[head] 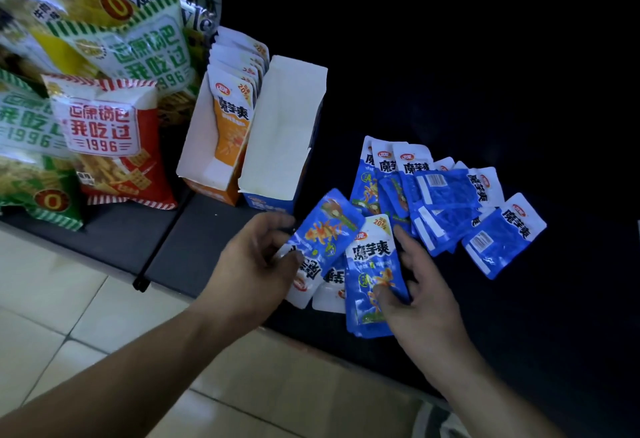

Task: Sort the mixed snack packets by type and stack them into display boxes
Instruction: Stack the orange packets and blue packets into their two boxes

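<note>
Hands closed: left hand grips glossy blue foil snack packets; right hand grips more. Risk: slick stack may fan apart and spill before reaching white-lined blue display box.

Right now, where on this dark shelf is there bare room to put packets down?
Bare: the dark shelf between the red bag and the left hand. Crowded: the loose blue packets beyond the right hand. Farther right is too dark to judge.

2 bare forearms, left hand, right hand, no sleeves
</note>
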### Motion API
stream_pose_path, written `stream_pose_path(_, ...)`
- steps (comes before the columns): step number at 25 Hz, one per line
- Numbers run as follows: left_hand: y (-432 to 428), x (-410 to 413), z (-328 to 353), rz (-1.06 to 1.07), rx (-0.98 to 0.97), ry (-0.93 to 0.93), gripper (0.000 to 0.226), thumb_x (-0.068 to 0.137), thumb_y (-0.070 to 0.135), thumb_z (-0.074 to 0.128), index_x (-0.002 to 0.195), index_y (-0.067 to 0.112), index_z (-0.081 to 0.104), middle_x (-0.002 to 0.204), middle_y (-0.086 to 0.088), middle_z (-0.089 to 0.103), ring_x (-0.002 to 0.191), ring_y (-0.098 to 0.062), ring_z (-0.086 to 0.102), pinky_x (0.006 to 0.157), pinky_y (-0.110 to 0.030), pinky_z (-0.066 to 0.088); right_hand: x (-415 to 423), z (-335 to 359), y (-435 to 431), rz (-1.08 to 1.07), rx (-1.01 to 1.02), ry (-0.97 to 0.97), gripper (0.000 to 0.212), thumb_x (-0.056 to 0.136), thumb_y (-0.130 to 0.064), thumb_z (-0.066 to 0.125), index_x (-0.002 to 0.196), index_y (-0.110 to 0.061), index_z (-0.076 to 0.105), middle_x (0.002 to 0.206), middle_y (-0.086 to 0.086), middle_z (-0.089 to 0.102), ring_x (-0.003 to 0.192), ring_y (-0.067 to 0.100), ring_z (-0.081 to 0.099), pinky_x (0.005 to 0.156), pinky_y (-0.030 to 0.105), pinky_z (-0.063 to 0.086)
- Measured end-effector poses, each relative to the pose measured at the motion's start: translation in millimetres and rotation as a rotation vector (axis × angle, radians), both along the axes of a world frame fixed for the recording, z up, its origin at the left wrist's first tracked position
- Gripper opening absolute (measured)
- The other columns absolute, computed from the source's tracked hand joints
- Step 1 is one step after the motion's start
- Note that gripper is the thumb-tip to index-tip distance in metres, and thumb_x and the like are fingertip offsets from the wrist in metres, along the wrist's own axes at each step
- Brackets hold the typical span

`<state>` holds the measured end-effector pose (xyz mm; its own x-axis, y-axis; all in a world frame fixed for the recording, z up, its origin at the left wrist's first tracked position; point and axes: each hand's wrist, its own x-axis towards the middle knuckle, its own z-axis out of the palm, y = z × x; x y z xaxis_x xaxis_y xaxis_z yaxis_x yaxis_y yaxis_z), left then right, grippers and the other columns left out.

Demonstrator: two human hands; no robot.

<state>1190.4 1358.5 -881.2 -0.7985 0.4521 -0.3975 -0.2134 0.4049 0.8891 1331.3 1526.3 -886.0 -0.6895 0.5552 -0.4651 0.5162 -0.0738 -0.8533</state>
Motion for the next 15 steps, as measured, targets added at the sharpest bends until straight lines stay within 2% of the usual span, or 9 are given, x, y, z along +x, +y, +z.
stream_pose_path(2,-4.3,-5.7,12.3,-0.14,-0.003,0.039,0.032,0.096,-0.002,0.06,0.109,0.025,0.072,0.097,0.007,0.078,0.084,-0.015,0.076,0.07,-0.037,0.064,1.5,0.8,4.5,0.019,-0.01,-0.005,0.084,0.095,0.0,0.066,0.131,-0.072,0.043,0.126,-0.032,0.063,0.109,-0.005,0.067,0.091,0.029,0.06)
stream_pose_path(4,-4.4,-19.7,20.3,-0.325,-0.084,0.156,0.037,0.093,-0.004,0.059,0.104,0.028,0.077,0.095,0.01,0.078,0.084,-0.009,0.074,0.069,-0.032,0.062,2.6,4.4,8.3,0.006,-0.07,0.04,0.082,0.093,0.003,0.065,0.14,-0.062,0.045,0.129,-0.023,0.066,0.113,-0.001,0.067,0.087,0.03,0.061)
stream_pose_path(6,7.8,-32.5,23.9,-0.549,-0.159,0.288,0.039,0.09,-0.001,0.062,0.112,0.028,0.077,0.107,0.017,0.075,0.097,0.002,0.07,0.082,-0.024,0.058,3.6,7.0,10.7,0.009,-0.111,0.088,0.076,0.094,0.004,0.064,0.143,-0.05,0.048,0.127,-0.017,0.07,0.113,0.003,0.069,0.085,0.028,0.061)
stream_pose_path(8,30.9,-34.3,21.1,-0.652,-0.131,0.395,0.043,0.088,0.003,0.066,0.123,0.029,0.072,0.118,0.017,0.069,0.108,0.004,0.063,0.09,-0.013,0.051,1.8,7.2,8.0,0.063,-0.077,0.086,0.072,0.094,-0.002,0.07,0.14,-0.052,0.047,0.124,-0.023,0.07,0.111,-0.002,0.068,0.087,0.022,0.058)
stream_pose_path(10,58.1,-27.9,18.0,-0.596,-0.016,0.43,0.055,0.087,0.005,0.073,0.135,0.03,0.064,0.122,0.015,0.062,0.106,0.002,0.061,0.085,-0.005,0.046,-0.5,4.5,4.8,0.112,0.019,0.043,0.078,0.089,-0.005,0.077,0.135,-0.061,0.046,0.121,-0.029,0.068,0.108,-0.011,0.065,0.083,0.009,0.053)
stream_pose_path(12,70.7,-19.8,13.6,-0.505,0.059,0.468,0.06,0.089,0.006,0.074,0.142,0.029,0.057,0.13,0.013,0.057,0.109,0.0,0.062,0.09,-0.01,0.05,-0.4,-2.7,3.6,0.085,0.067,0.026,0.08,0.091,-0.001,0.073,0.138,-0.059,0.045,0.124,-0.03,0.067,0.111,-0.013,0.063,0.082,0.003,0.049)
stream_pose_path(13,69.1,-16.0,8.5,-0.432,0.066,0.529,0.055,0.09,0.006,0.073,0.139,0.027,0.058,0.13,0.011,0.057,0.109,-0.002,0.063,0.091,-0.015,0.052,-0.4,-5.5,3.5,0.064,0.066,0.023,0.08,0.092,0.001,0.071,0.14,-0.058,0.045,0.126,-0.03,0.066,0.113,-0.012,0.063,0.083,0.004,0.049)
stream_pose_path(15,51.3,-4.6,-1.0,-0.255,-0.029,0.564,0.035,0.09,0.01,0.069,0.121,0.027,0.065,0.112,0.011,0.066,0.093,-0.005,0.067,0.082,-0.026,0.057,-0.1,-9.3,4.4,0.058,0.062,0.01,0.084,0.093,0.0,0.069,0.142,-0.063,0.042,0.134,-0.023,0.063,0.118,-0.006,0.063,0.09,0.015,0.055)
